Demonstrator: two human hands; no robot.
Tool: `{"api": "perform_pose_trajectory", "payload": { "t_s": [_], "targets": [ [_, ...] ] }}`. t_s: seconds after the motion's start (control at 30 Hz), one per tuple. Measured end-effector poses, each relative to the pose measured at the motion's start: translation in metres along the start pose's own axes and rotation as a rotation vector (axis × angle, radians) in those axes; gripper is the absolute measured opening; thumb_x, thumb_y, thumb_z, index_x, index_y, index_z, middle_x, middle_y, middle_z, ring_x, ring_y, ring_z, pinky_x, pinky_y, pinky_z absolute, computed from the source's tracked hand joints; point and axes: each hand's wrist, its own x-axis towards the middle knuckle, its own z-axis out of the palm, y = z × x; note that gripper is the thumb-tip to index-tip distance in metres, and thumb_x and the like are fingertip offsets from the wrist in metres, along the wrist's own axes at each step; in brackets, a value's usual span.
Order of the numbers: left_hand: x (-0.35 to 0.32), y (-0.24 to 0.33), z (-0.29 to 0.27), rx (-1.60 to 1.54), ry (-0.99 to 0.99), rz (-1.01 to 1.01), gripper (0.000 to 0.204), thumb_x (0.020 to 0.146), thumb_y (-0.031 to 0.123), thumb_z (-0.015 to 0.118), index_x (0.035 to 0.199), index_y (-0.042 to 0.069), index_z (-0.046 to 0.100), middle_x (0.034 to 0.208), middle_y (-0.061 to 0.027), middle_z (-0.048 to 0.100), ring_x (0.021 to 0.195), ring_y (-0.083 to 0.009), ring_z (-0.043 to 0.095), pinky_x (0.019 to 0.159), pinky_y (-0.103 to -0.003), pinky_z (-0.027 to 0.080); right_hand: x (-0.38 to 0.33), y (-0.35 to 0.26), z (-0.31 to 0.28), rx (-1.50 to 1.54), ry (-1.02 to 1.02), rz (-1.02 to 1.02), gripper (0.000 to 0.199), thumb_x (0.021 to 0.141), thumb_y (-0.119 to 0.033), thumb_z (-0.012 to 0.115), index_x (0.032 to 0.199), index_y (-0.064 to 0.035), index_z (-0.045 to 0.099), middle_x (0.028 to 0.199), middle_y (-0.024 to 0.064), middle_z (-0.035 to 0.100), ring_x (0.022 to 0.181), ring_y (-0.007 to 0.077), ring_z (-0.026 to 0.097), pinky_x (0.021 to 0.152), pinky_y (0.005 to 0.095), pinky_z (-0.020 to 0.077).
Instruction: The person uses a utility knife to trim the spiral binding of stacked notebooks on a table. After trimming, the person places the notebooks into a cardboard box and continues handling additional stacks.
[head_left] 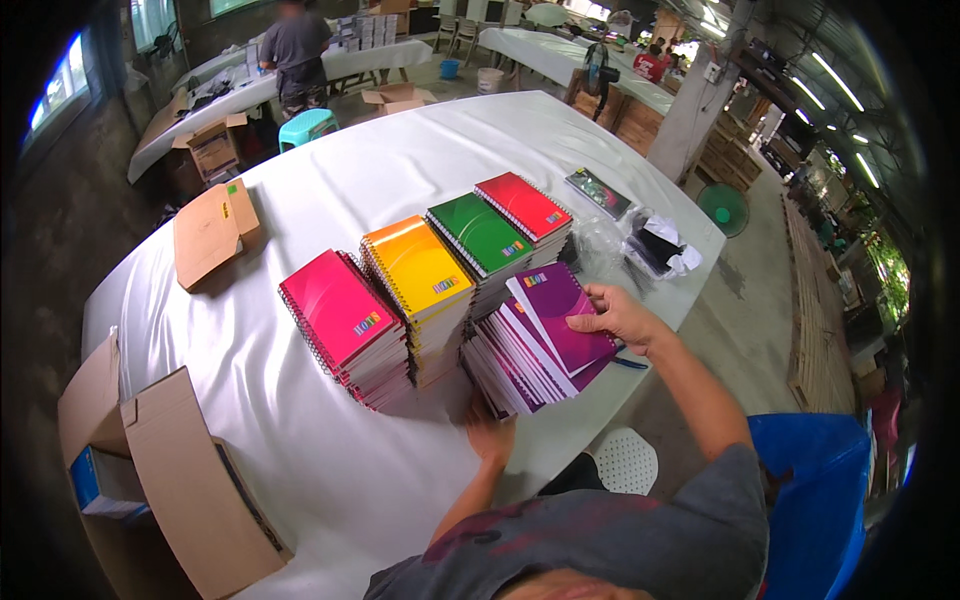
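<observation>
My right hand (pixel 618 318) rests on the glossy purple card cover of a wire-bound notebook (pixel 560 312), slick and shiny like the pink (pixel 338 308), orange (pixel 418 265), green (pixel 482 234) and red (pixel 524 206) covers beside it, each edged with a thin metal spiral. My left hand (pixel 490 432) lies by the fanned purple stack on the smooth white tablecloth (pixel 300 440), faintly sheened and creased, while the brown cardboard boxes (pixel 195 480) look matt and rough, and the clear plastic wrapping (pixel 605 245) crinkly and shiny

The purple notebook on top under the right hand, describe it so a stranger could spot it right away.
On the white-covered table, a row of spiral notebook stacks runs pink, orange, green, red. In front of the orange and green stacks sits a fanned purple stack. The purple notebook is its tilted top copy, pinched by the right hand; the left hand steadies the stack's near edge.
</observation>
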Motion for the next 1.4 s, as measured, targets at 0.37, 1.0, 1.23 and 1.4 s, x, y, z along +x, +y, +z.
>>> {"api": "perform_pose_trajectory", "payload": {
  "t_s": [0.37,1.0,1.23,1.4],
  "targets": [
    [0.005,0.008,0.002,0.03,0.039,0.017,0.092,0.055,0.025,0.082,0.13,0.002,0.033,0.12,-0.0208,0.047,0.11,-0.0388,0.045,0.092,-0.045,0.039,0.023,0.008,-0.035,0.274,-0.032,-0.148,0.042,0.083,-0.009,0.064,0.12,-0.0017,0.045,0.107,0.007,0.059,0.093,0.0128,0.059,0.084,0.0278,0.0483],
    [-0.049,0.241,0.027,0.066,-0.004,0.758,0.043,0.08,0.019,0.06,0.122,0.012,0.053,0.11,-0.0154,0.057,0.105,-0.0242,0.056,0.094,-0.047,0.038,0.007,0.142,-0.148,-0.848,-0.454,-1.026,0.027,0.072,-0.015,0.066,0.099,-0.015,0.064,0.076,0.0046,0.063,0.074,0.0203,0.062,0.064,0.0327,0.0457],
    [-0.072,0.141,0.146,0.776,0.075,0.211,0.072,0.075,0.042,0.066,0.134,0.013,0.037,0.118,-0.0118,0.046,0.118,-0.0306,0.039,0.105,-0.056,0.015,0.047,0.258,-0.14,-1.021,-0.535,-0.996,0.033,0.068,-0.021,0.069,0.096,-0.0082,0.058,0.093,0.007,0.06,0.095,0.0246,0.057,0.079,0.0386,0.0431],
    [-0.076,0.115,0.164,0.737,0.331,0.274,0.077,0.063,0.058,0.071,0.117,0.008,0.048,0.105,-0.0139,0.04,0.108,-0.036,0.034,0.097,-0.057,0.02,0.07,0.199,-0.22,-0.769,-0.787,-0.848,0.078,0.069,-0.03,0.075,0.134,-0.0055,0.04,0.131,0.0162,0.048,0.121,0.029,0.045,0.102,0.0372,0.0356]
  ]
}}
